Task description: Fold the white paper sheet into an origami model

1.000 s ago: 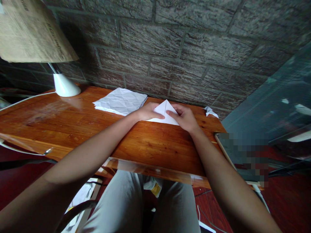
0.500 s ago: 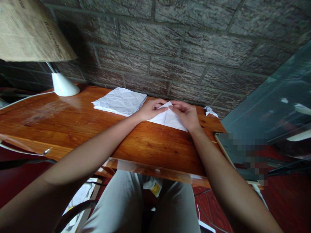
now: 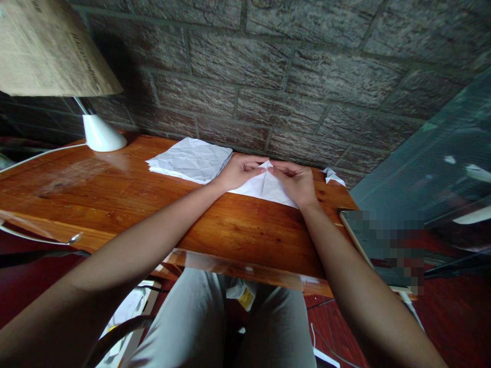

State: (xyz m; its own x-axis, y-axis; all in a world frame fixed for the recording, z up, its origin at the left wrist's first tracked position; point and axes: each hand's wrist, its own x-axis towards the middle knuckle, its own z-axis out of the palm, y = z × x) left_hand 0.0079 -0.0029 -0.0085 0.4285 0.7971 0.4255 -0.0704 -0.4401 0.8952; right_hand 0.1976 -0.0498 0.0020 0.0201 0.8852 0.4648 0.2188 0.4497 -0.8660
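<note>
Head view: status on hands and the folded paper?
Hands: left hand and right hand pinch folded paper near its top point. Paper on table. Nearby: creased sheets by left hand.

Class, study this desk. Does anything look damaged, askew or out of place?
Yes. The paper stack beside the left hand is creased all over, its edges uneven. A small scrap lies alone by the wall, past the right hand. Both pinch a folded sheet.

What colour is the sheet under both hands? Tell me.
White, plain, with a centre crease; the folded sheet shows best in the head view.
</note>
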